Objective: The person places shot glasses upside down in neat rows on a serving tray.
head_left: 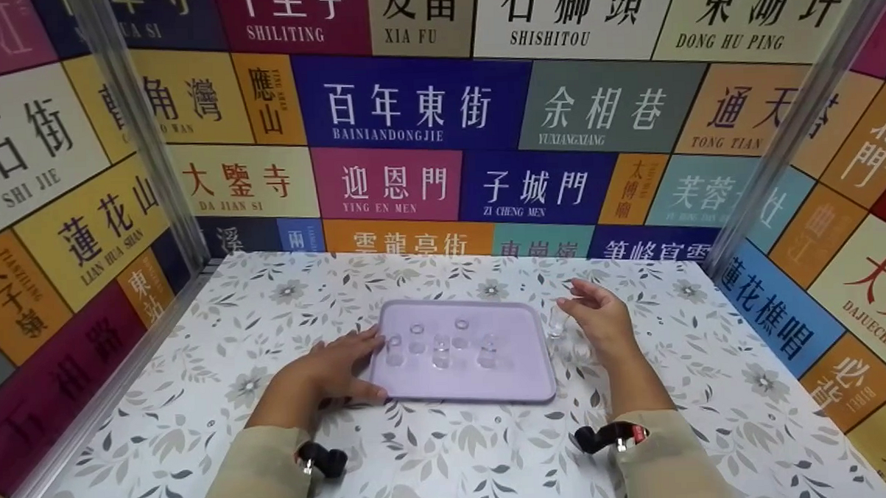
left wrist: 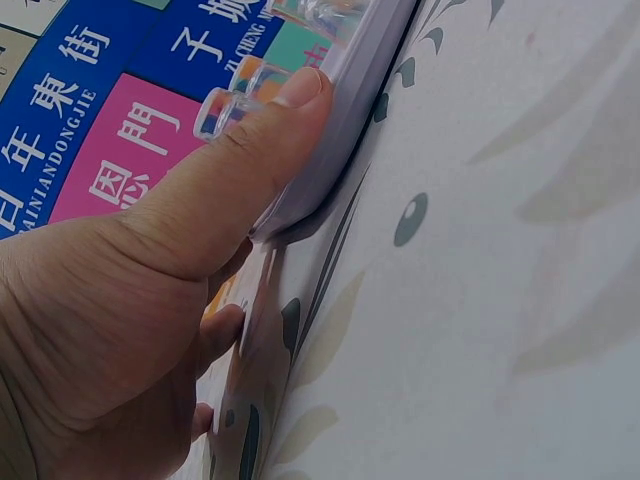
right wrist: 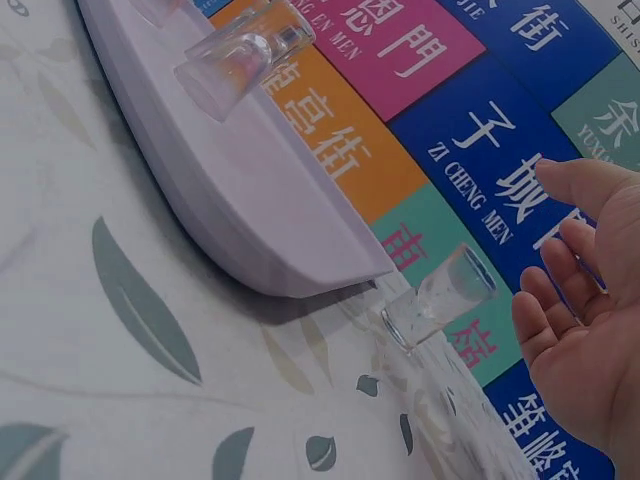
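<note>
A lilac tray (head_left: 517, 375) lies on the table with several small clear glasses (head_left: 441, 352) standing on it. My left hand (head_left: 340, 367) rests against the tray's left edge, fingers spread along it. In the left wrist view the thumb (left wrist: 300, 90) touches the rim, while some fingers are partly hidden behind the palm. Just right of the tray, another clear glass (right wrist: 440, 300) stands on the table. Beside that glass is my right hand (head_left: 600, 319), its fingers loosely bent; the right wrist view shows a gap between them and the glass.
White cloth with a leaf and flower print covers the table (head_left: 435, 456). Walls of coloured name panels (head_left: 408, 103) rise behind it and at both sides. Clear corner posts (head_left: 767, 127) stand at the back corners.
</note>
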